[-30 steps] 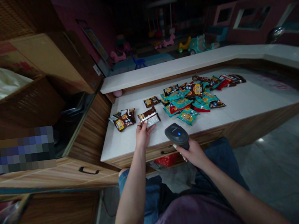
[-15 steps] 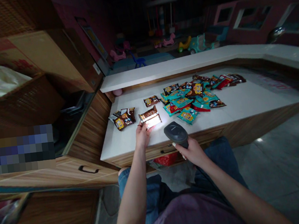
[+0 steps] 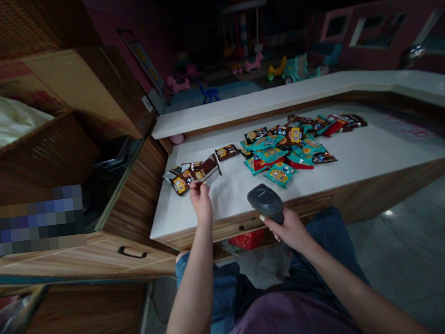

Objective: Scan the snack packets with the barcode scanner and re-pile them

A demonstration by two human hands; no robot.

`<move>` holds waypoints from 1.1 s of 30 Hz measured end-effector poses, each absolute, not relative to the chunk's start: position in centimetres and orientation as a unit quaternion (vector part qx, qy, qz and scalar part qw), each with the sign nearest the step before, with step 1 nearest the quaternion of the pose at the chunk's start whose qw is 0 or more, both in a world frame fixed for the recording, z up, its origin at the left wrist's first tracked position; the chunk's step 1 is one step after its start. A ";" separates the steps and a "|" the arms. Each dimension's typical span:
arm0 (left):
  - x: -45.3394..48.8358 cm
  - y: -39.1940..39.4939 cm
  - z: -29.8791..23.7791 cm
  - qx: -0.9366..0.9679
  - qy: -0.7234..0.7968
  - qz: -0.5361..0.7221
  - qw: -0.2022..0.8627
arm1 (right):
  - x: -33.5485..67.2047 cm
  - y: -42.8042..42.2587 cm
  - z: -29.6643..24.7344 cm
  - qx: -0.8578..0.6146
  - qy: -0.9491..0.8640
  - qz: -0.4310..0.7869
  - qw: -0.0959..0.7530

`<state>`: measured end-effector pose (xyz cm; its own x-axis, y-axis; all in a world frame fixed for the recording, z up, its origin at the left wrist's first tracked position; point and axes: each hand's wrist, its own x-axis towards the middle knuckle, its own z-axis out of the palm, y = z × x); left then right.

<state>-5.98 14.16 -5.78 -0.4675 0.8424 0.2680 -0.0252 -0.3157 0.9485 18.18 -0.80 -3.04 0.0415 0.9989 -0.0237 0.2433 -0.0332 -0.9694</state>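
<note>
Left hand (image 3: 201, 202): thumb and fingers pressed together, pinching the near edge of a brown-and-silver snack packet (image 3: 205, 170). Packet tilted, at the left end of the white counter (image 3: 368, 142), its far end overlapping a small heap of brown packets (image 3: 180, 183); contact between the two not clear.

Right hand (image 3: 292, 229): fingers closed around the grip of a dark grey handheld barcode scanner (image 3: 264, 203). Scanner head up and angled forward, just above the counter's near edge, well apart from the brown-and-silver packet.

On the counter, mid-frame to right of centre: large mixed pile of teal and brown snack packets (image 3: 285, 149). Single brown packet (image 3: 226, 152) between the pile and the small heap. Beyond, a raised white ledge (image 3: 279, 96) along the far side.

Below the counter's wooden front: red bag (image 3: 249, 240). Upper left: cardboard box (image 3: 64, 88). Far background, dim: children's ride-on toys (image 3: 278, 68).
</note>
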 end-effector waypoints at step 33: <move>-4.9 27.1 -6.4 0.764 0.563 0.313 0.040 | 18.8 0.0 -3.8 -0.597 -0.534 0.422 0.425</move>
